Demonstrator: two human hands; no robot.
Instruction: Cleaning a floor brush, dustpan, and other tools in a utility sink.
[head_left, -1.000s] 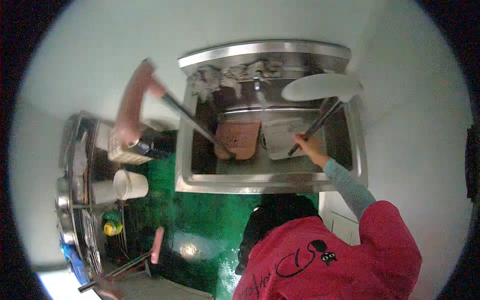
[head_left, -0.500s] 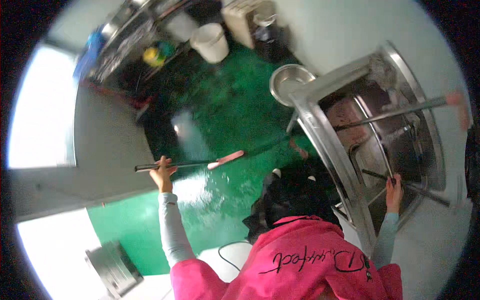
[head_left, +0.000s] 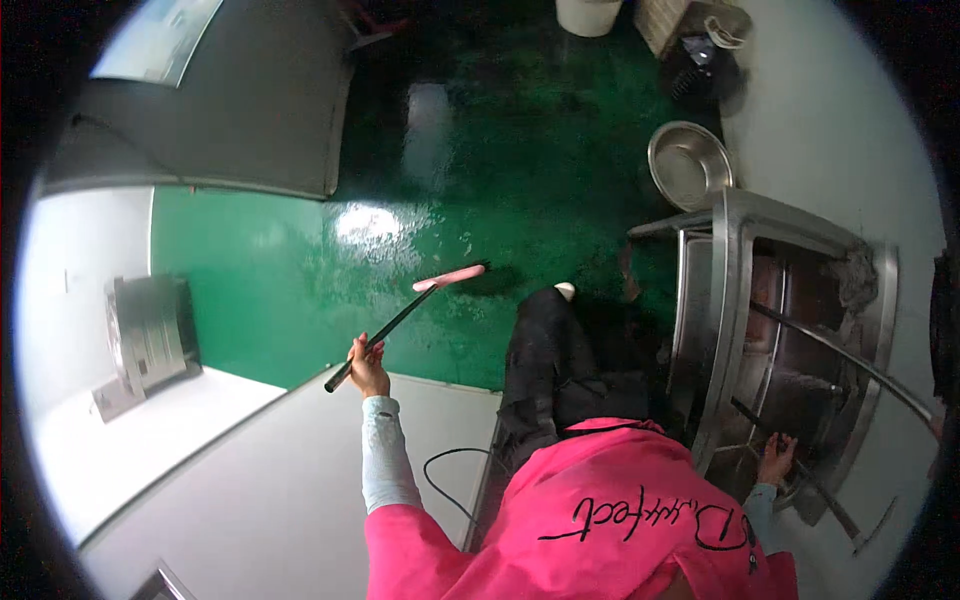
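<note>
The person in the bright pink jacket (head_left: 600, 520) stands just left of the stainless steel sink (head_left: 740, 330), which serves as the landmark here. The left hand (head_left: 370, 372) has its fingers wrapped closed around a long black pole with a pink head (head_left: 405, 325), a squeegee or scraper by the look of it; the pole slants from the hand out over the floor, its soft pink blade hanging well left of the sink above the green floor (head_left: 300, 270). The right hand (head_left: 775, 462) reaches into the near end of the sink, fingers curled about a second thin dark rod (head_left: 790, 465) that lies across the basin; the grip looks closed, though it is small in view. The step in hand appears to be wiping water across the floor; the next move would call for lowering the pink blade flat onto the wet surface. The floor is glossy and wet-looking. Beyond the sink's far end a round metal bowl (head_left: 690, 165) rests, dull and dented-looking.
</note>
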